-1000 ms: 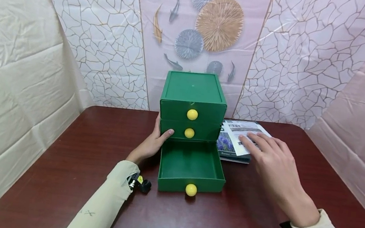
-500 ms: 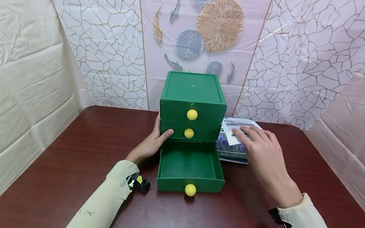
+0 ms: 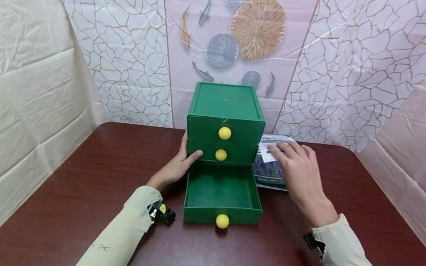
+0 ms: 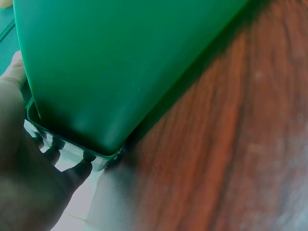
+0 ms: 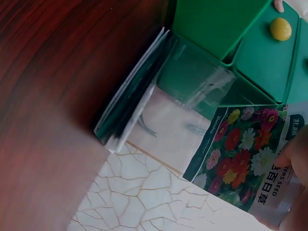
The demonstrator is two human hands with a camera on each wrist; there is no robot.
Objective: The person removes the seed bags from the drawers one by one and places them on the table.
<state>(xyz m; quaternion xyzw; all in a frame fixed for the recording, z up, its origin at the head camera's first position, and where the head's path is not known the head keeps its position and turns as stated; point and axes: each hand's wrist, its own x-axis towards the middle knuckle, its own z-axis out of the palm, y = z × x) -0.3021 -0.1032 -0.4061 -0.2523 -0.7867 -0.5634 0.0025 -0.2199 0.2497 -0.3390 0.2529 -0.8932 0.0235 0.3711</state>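
A green drawer cabinet (image 3: 226,101) with yellow knobs stands mid-table, its bottom drawer (image 3: 226,188) pulled out. My left hand (image 3: 174,168) grips the cabinet's left side, thumb on the front of the middle drawer. In the left wrist view, fingertips (image 4: 79,171) of that hand bend round the cabinet's edge. My right hand (image 3: 300,172) pinches a flower seed packet (image 5: 236,154) with a zinnia-like picture and a clear plastic part. From the head view, its white back (image 3: 267,153) shows above a stack of seed packets (image 3: 269,173) with a lavender picture, right of the cabinet.
The dark red-brown table (image 3: 103,181) reaches the patterned cloth backdrop (image 3: 135,52). Pale cloth walls (image 3: 15,82) rise on both sides. A black wrist camera (image 3: 168,216) hangs under the left sleeve, close to the open drawer.
My right hand has moved left toward the cabinet with the seed packet, uncovering more of the right side of the table. My left hand and the open drawer have stayed in place.
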